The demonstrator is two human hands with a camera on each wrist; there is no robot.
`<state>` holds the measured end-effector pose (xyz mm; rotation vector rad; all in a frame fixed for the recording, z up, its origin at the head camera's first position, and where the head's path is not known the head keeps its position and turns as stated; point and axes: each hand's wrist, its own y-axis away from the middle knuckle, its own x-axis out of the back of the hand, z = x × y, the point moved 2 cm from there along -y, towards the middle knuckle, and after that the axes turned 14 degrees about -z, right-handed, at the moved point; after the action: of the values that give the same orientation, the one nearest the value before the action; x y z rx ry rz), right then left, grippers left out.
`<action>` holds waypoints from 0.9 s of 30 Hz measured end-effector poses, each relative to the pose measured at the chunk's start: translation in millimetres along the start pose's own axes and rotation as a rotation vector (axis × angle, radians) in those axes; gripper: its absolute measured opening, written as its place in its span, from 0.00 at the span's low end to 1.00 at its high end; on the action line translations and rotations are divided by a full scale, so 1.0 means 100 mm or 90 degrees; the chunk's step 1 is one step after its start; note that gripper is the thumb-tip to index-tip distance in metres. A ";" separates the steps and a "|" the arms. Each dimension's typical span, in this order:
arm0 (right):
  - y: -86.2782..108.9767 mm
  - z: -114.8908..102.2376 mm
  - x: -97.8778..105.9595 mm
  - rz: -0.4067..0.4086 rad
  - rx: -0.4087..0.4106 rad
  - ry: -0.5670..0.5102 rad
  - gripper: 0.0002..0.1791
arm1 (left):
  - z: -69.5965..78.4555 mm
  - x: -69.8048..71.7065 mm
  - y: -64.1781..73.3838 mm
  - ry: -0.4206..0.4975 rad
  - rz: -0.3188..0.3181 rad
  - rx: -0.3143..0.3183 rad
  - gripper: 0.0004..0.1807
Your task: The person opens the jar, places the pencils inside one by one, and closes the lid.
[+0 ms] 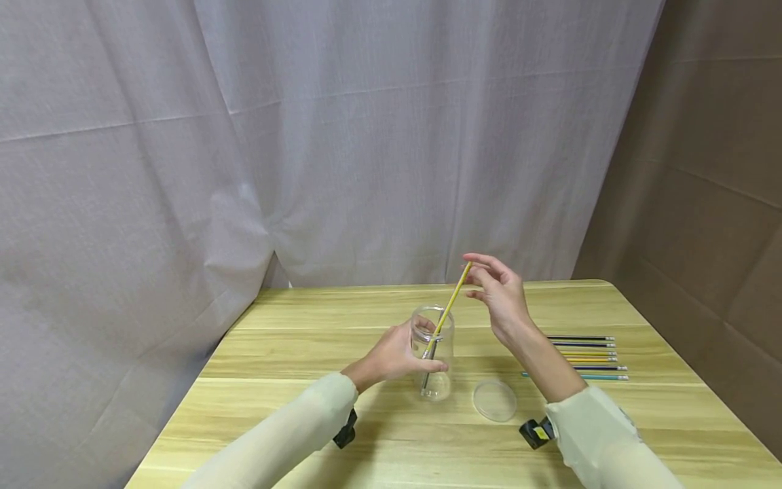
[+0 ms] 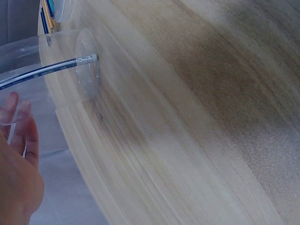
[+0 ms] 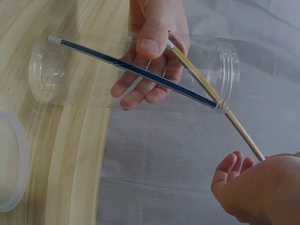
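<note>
My left hand (image 1: 396, 354) grips a clear plastic jar (image 1: 444, 382) around its side, thumb in front and fingers behind. The jar is uncapped and upright, close over the wooden table. Inside leans a dark blue pencil (image 3: 136, 70), its eraser end at the jar's bottom. With thumb and fingers, my right hand (image 1: 506, 302) pinches the upper end of a yellow pencil (image 1: 455, 294) above and right of the mouth. That pencil slants through the opening, eraser end down, about halfway into the jar. In the right wrist view it crosses the blue pencil at the rim.
A round clear lid (image 1: 495, 401) lies on the table (image 1: 293, 353) right of the jar. Several pencils, among them a teal pencil (image 1: 601, 377), lie in a row farther right, partly behind my right forearm. A grey curtain (image 1: 379, 170) hangs behind the table's back edge.
</note>
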<state>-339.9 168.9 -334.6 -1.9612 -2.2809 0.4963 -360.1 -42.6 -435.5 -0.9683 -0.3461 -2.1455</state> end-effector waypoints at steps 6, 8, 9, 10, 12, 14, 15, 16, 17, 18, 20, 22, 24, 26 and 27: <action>0.03 0.00 0.03 0.017 -0.001 0.003 0.20 | 0.01 0.00 0.01 -0.006 -0.006 0.002 0.44; 0.04 0.00 0.05 0.019 0.000 0.004 0.20 | 0.00 0.01 0.02 -0.007 -0.007 0.004 0.45; 0.04 0.01 0.05 0.020 0.000 0.004 0.20 | 0.00 0.01 0.02 -0.007 -0.008 0.006 0.46; 0.05 0.01 0.06 0.022 0.001 0.004 0.20 | 0.00 0.01 0.02 -0.007 -0.008 0.006 0.46; 0.05 0.02 0.08 0.023 0.000 0.008 0.20 | 0.00 0.01 0.02 -0.007 -0.008 0.007 0.46; 0.06 0.02 0.10 0.025 -0.002 0.011 0.20 | 0.00 0.01 0.02 -0.005 -0.009 0.007 0.46; 0.06 0.03 0.11 0.027 -0.003 0.012 0.20 | -0.01 0.01 0.01 -0.004 -0.010 0.007 0.45; 0.06 0.03 0.12 0.029 -0.004 0.014 0.20 | -0.01 0.01 0.01 -0.002 -0.011 0.006 0.45; 0.07 0.03 0.14 0.030 -0.006 0.014 0.20 | -0.01 0.01 0.01 0.000 -0.011 0.005 0.44; 0.07 0.03 0.16 0.031 -0.007 0.016 0.20 | -0.02 0.01 0.01 0.002 -0.012 0.004 0.44; 0.08 0.04 0.20 0.034 -0.008 0.017 0.20 | -0.02 0.00 0.01 0.004 -0.011 0.001 0.43; 0.10 0.05 0.23 0.033 -0.006 0.018 0.19 | -0.01 0.01 0.01 0.004 -0.010 -0.001 0.43; 0.12 0.07 0.25 0.021 -0.001 0.035 0.17 | -0.01 0.01 0.02 0.004 -0.010 -0.004 0.44; 0.14 0.09 0.25 -0.008 0.007 0.065 0.17 | -0.01 0.02 0.02 0.003 -0.011 -0.005 0.44; 0.15 0.10 0.24 -0.027 0.013 0.087 0.16 | -0.01 0.02 0.02 0.003 -0.012 -0.006 0.44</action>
<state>-332.2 192.7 -352.0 -1.8713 -2.2209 0.3676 -359.9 -46.0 -435.3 -0.9694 -0.3442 -2.1670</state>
